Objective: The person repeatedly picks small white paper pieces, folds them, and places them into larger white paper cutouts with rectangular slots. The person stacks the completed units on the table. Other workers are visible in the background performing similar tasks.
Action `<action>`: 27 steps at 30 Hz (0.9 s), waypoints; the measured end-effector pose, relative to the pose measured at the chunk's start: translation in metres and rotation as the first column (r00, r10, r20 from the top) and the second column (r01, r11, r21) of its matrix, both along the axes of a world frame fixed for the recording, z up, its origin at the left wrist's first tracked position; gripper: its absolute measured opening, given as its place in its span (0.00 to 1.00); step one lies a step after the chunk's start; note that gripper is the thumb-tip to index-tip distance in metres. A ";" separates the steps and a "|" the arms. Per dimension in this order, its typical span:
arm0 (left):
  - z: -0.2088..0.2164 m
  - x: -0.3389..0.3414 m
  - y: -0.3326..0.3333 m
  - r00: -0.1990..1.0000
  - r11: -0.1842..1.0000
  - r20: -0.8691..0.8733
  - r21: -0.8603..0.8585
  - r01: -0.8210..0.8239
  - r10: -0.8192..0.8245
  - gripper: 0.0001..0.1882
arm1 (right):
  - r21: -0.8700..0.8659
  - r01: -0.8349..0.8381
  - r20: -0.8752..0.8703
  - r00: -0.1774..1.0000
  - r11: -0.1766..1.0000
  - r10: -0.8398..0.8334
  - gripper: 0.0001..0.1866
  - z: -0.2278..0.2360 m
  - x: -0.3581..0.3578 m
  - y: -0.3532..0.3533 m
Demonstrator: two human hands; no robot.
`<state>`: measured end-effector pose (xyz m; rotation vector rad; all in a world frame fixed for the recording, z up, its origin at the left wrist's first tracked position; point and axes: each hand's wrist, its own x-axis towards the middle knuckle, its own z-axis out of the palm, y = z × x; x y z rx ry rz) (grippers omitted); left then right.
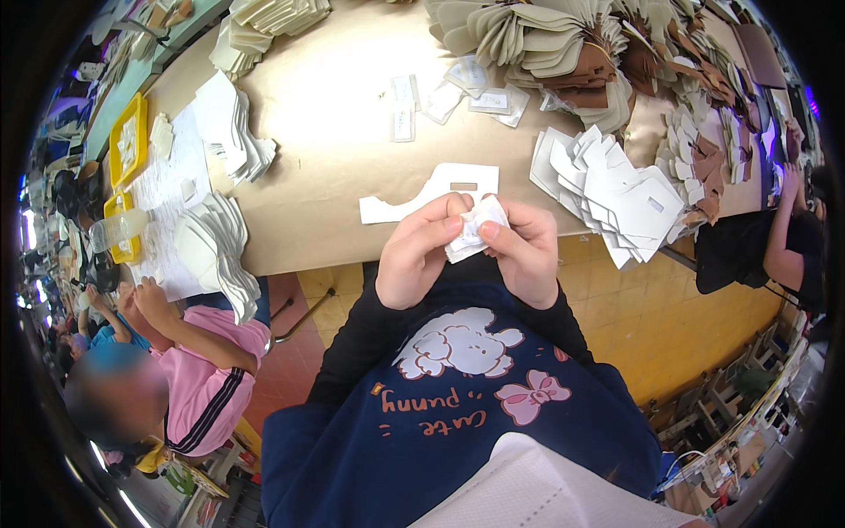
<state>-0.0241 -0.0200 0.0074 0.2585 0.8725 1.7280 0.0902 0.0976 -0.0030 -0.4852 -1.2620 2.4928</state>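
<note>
Close to the table's near edge, my left hand [415, 255] and my right hand [528, 257] pinch a small crumpled white piece [476, 231] between thumbs and fingers. It looks like backing paper or a label sheet; its exact kind is not clear. Just beyond, a flat white cut panel [414, 208] with a small rectangular patch lies on the brown table covering [326, 189]. To its right is a fanned pile of similar white panels [607, 189], some with the same patch. Small clear bags [471, 79] with white labels inside lie farther back.
Bundles of beige and brown cut pieces [550, 44] cover the back right. White stacks [216, 242] stand at the left, near yellow trays [128, 141] and a clear bottle [119, 231]. A person in a pink shirt [216, 361] sits at the left; another person's arm [779, 233] shows at right.
</note>
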 end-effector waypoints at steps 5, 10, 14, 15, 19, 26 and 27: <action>-0.015 -0.017 -0.001 0.979 1.000 -0.206 -0.014 0.003 -0.006 0.11 | 0.081 -0.016 0.129 0.992 0.997 0.005 0.12 -0.005 0.001 0.002; -0.056 -0.066 0.011 0.453 0.840 -0.751 -0.542 -0.007 -0.481 0.11 | 0.779 -0.185 0.454 0.826 0.600 -0.335 0.15 -0.029 0.006 0.025; -0.078 -0.069 0.013 -0.120 0.901 -0.906 -0.373 -0.221 -0.405 0.10 | 0.911 -0.273 0.400 0.773 0.310 -0.493 0.27 -0.053 0.017 0.016; -0.081 -0.068 0.014 -0.189 0.899 -0.895 -0.350 -0.264 -0.404 0.09 | 0.921 -0.274 0.381 0.776 0.276 -0.503 0.29 -0.057 0.019 0.011; -0.082 -0.071 0.015 -0.223 0.899 -0.926 -0.201 -0.390 -0.304 0.08 | 0.943 -0.213 0.317 0.813 0.257 -0.489 0.27 -0.064 0.015 0.002; -0.068 -0.031 -0.006 -0.112 0.912 -0.948 -0.246 -0.329 -0.296 0.16 | 0.519 -0.130 0.459 0.876 0.845 -0.146 0.09 -0.057 0.021 0.016; -0.069 -0.021 -0.008 -0.105 0.906 -0.949 -0.245 -0.346 -0.297 0.16 | 0.457 -0.140 0.488 0.865 0.878 -0.115 0.09 -0.056 0.024 0.018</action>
